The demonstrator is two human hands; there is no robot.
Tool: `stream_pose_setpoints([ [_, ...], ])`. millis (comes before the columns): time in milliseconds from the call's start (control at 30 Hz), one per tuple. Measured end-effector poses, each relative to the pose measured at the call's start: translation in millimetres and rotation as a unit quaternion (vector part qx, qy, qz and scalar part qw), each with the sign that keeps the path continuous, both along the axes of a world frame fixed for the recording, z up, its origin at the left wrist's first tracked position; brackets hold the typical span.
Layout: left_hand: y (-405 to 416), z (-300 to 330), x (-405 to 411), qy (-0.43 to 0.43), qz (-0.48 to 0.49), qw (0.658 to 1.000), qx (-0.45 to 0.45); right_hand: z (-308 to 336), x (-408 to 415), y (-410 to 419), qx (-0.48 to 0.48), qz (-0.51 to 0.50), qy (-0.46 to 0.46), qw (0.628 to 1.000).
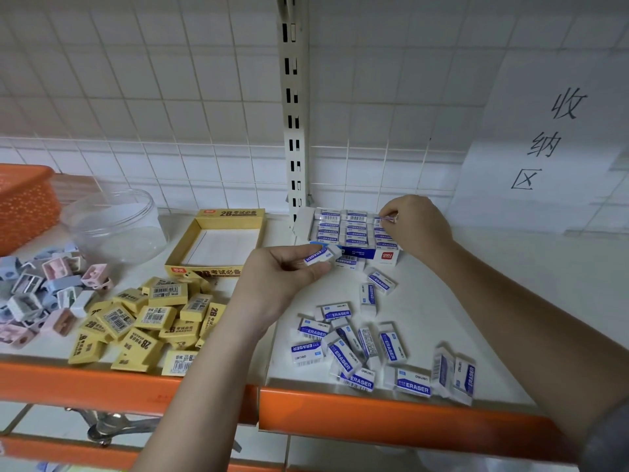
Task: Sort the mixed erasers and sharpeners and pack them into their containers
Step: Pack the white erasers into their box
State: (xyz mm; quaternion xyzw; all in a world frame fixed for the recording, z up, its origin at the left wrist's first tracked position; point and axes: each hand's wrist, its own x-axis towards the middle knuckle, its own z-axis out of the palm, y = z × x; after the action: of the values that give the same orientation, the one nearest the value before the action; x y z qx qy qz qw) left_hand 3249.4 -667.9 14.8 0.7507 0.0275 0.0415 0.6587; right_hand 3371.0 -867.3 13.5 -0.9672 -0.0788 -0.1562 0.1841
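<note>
My left hand grips a white eraser with a blue sleeve in front of the blue-and-white eraser box. Rows of the same erasers fill that box. My right hand pinches another white eraser at the box's back right corner. Several loose white erasers lie on the shelf below my hands. A heap of yellow 2B erasers lies in front of the open yellow box, which is empty. Pastel sharpeners are piled at the left.
A clear plastic tub stands behind the sharpeners, and an orange basket sits at the far left. The shelf has an orange front edge. A slotted upright post and a paper sign are on the tiled wall.
</note>
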Motion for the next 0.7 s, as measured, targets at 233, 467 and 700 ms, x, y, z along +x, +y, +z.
stream_pose_setpoints([
  [233,17,2,14,-0.058,0.037,0.996,0.053,3,-25,-7,0.057,0.017,-0.016,0.998],
  [467,23,11,43,-0.024,0.046,0.996,-0.073,2,-55,-8,0.105,0.046,0.016,0.993],
  [700,18,14,81,-0.022,0.004,0.998,-0.052,-6,-78,-4,0.104,0.088,0.092,0.986],
])
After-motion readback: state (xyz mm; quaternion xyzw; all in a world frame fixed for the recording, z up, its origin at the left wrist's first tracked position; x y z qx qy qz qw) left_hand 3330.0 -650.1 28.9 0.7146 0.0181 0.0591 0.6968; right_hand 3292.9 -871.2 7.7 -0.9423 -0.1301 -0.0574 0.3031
